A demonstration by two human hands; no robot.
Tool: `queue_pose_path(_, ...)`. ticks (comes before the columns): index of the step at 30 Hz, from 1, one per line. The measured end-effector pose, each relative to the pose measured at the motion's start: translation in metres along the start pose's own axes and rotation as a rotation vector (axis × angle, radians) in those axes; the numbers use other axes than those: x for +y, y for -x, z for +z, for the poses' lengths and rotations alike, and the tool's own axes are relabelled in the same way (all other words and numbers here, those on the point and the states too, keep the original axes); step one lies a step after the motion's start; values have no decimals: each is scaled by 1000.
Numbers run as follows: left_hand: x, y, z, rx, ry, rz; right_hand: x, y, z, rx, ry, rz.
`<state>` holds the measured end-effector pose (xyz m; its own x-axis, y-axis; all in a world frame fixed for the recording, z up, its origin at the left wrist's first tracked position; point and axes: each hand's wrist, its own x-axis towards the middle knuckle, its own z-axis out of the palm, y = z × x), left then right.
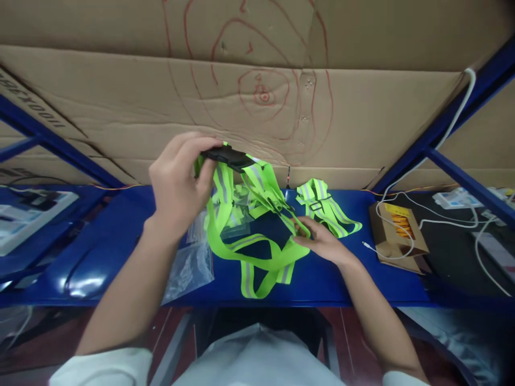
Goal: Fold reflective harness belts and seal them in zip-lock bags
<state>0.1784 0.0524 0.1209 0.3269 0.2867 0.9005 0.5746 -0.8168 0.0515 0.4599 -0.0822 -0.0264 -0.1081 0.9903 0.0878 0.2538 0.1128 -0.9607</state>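
Raised over the blue table, my left hand (183, 179) pinches a black buckle (228, 156) joined to a neon green strap with a grey reflective stripe (259, 179). My right hand (319, 238) is lower and to the right, its fingers closed round a loop of the same strap. Between the hands the green webbing hangs in a wide loop, and part of it lies on the table. Small black fittings sit on the strap near my right hand. Another green reflective strap bundle (319, 203) with a black slider lies behind my right hand.
Clear plastic bags (189, 271) lie beside my left forearm. At the right are an open cardboard box (382, 233), a white cable (454, 120) and a power strip (458, 198). A cardboard wall (374, 118) stands behind the blue table (322, 284).
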Motion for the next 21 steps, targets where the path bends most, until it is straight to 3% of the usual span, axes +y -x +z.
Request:
queue_pose_path(2,-5,1,-7,9,-23,-9,3,1,-5,142,182,-69)
queue_pose_path(5,-17,5,-16,53,-53,-47,10,4,-15,269,272,-63)
queue_pose_path(8,-25,7,-17,196,-166,-117,12,7,-14,351,316,-22)
queue_pose_path(11,-16,7,-12,277,-208,-156,6,5,9,293,323,16)
queue_pose_path(17,33,-5,-5,279,-208,-178,-19,-17,82,199,303,94)
queue_pose_path(21,49,-15,-13,283,-245,-185,-30,-29,93,303,166,65)
